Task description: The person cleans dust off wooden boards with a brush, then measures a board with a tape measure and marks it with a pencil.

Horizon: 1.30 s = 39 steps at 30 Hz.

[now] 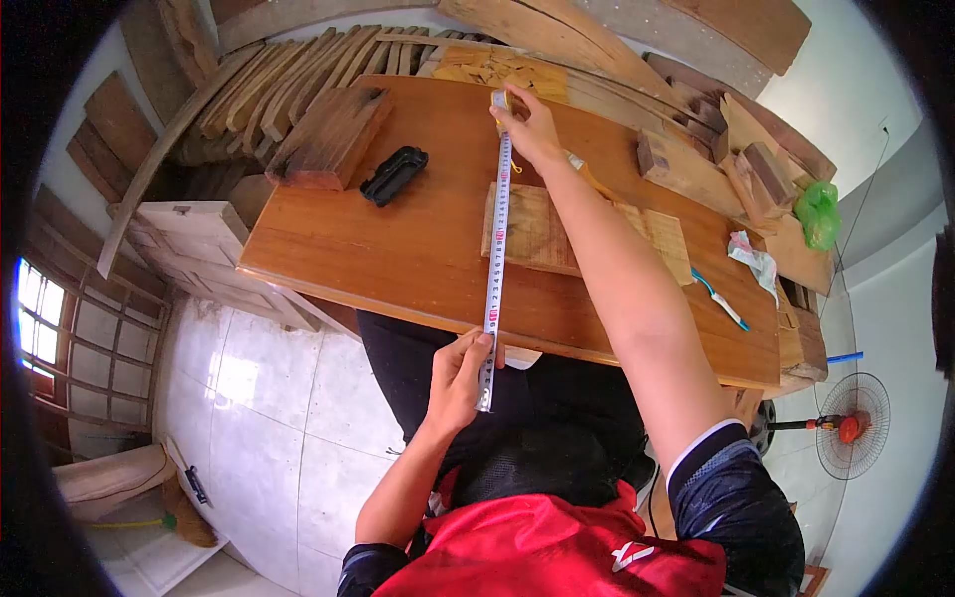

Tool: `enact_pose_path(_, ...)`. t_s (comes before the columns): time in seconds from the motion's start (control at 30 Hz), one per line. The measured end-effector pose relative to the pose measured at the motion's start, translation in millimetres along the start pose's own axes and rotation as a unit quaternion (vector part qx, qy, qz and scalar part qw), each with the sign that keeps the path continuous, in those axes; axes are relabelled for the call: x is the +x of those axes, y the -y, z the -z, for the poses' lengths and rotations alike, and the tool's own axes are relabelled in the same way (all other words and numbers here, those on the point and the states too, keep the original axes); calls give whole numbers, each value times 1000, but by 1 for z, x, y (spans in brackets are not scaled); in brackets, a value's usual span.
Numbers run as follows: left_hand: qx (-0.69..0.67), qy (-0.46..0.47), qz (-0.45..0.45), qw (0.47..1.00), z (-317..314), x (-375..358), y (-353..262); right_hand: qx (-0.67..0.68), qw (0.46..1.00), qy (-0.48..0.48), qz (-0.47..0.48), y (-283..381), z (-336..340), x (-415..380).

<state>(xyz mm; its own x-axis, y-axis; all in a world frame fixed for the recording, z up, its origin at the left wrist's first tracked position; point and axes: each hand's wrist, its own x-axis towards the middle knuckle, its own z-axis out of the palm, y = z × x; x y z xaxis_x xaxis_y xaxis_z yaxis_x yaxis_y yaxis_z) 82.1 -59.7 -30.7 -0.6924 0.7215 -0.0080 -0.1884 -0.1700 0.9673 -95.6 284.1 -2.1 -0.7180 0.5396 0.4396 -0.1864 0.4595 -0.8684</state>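
A tape measure (498, 217) is drawn out across the brown wooden table (398, 249), from its far side to past the near edge. At the far side my right hand (527, 124) is closed around the tape's case. My left hand (459, 383) pinches the blade at the table's near edge, and the blade's end hangs a little below my thumb. Under my right forearm lies a light wooden board (537, 229), partly hidden by the arm. A black plastic case-like object (394, 176) rests on the table to the left of the tape.
A thick wood block (328, 139) stands at the table's back left. Stacked wooden slats (298, 80) line the wall behind. To the right lie a toothbrush-like tool (721, 298), a crumpled wrapper (754, 261) and a green plastic bag (818, 214). A fan (853, 426) stands at right.
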Motion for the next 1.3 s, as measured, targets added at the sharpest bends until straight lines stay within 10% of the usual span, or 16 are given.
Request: enact_pose_path(1.3,9,53,53,997,10,-7,-2,-31,999,-13,38,34,28,-11)
